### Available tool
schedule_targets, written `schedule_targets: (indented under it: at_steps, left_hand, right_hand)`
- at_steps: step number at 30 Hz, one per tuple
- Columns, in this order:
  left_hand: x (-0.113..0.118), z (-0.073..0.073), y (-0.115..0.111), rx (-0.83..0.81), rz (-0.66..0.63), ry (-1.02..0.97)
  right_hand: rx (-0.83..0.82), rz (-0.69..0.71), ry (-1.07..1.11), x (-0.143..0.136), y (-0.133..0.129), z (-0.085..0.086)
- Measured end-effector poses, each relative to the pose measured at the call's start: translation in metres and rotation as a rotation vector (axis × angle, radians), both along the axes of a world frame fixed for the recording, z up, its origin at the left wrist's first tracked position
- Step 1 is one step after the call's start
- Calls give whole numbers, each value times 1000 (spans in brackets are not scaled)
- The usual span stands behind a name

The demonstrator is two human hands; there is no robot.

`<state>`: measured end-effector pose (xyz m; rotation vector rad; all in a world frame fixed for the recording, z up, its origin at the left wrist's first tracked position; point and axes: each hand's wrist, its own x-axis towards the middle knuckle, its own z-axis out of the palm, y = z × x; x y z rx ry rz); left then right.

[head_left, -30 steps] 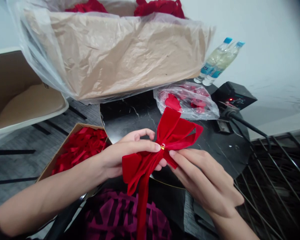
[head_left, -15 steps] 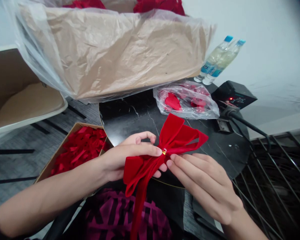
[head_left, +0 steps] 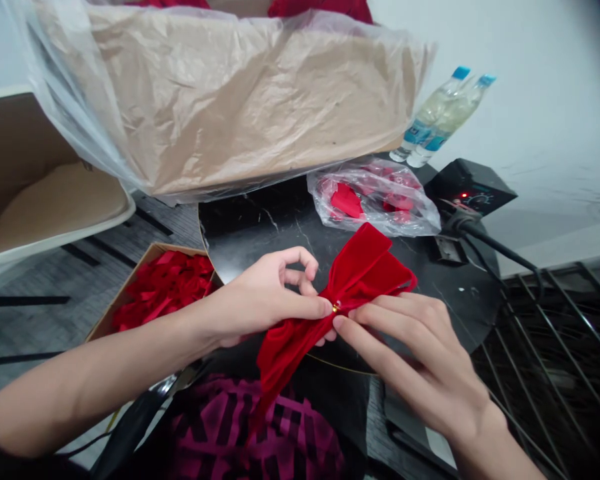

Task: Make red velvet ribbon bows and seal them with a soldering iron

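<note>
A red velvet bow (head_left: pixel 361 261) with a small gold piece (head_left: pixel 335 308) at its middle is held over the near edge of the round black table. My left hand (head_left: pixel 275 293) pinches the bow left of the gold piece, its thumb on top and some fingertips showing underneath. From the right, my right hand (head_left: pixel 415 340) grips the bow's centre and lower loop with its fingertips. One side of the bow points up and right; the other side and a tail hang down to the left, partly under my left hand.
On the black marbled table (head_left: pixel 265 230) lie a clear bag of red pieces (head_left: pixel 375 200), a black device with a red light (head_left: pixel 473 188) and two bottles (head_left: pixel 433 123). Behind is a plastic-covered carton (head_left: pixel 260 100). A box of red bows (head_left: pixel 165 287) and a chair (head_left: pixel 55 207) are left.
The bow has turned slightly and moved a little right, its upper loops now closer together. My right hand's fingers have shifted up onto the right loop. My left hand has moved slightly right.
</note>
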<state>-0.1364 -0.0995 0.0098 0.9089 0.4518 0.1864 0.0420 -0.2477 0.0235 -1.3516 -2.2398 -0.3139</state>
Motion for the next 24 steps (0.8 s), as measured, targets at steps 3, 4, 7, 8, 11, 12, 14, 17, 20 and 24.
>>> schedule_targets:
  at_steps: [3, 4, 7, 8, 11, 12, 14, 17, 20, 24]
  left_hand:
    - [0, 4, 2, 119, 12, 43]
    - [1, 7, 3, 164, 13, 63]
    - [0, 15, 4, 284, -28, 109]
    - [0, 18, 4, 315, -39, 115]
    - [-1, 24, 3, 416, -60, 131]
    - [-1, 25, 3, 459, -67, 134]
    - [-2, 27, 2, 544, -89, 126]
    - [-3, 30, 1, 672, -99, 89]
    - [-6, 34, 2, 807, -116, 78]
    - [-7, 38, 1, 895, -175, 74]
  right_hand:
    - [-79, 50, 68, 1, 0, 3]
    - [-100, 68, 113, 1, 0, 3]
    - [-127, 108, 264, 0, 1, 5]
    - [-134, 115, 308, -1, 1, 6]
    - [-180, 85, 413, -5, 3, 9]
    - [-193, 59, 430, -6, 4, 11]
    - [-211, -5, 446, -9, 5, 15]
    - [-213, -74, 454, -13, 9, 19]
    - [-197, -104, 459, -15, 12, 21]
    - [-202, -139, 455, -15, 15, 23]
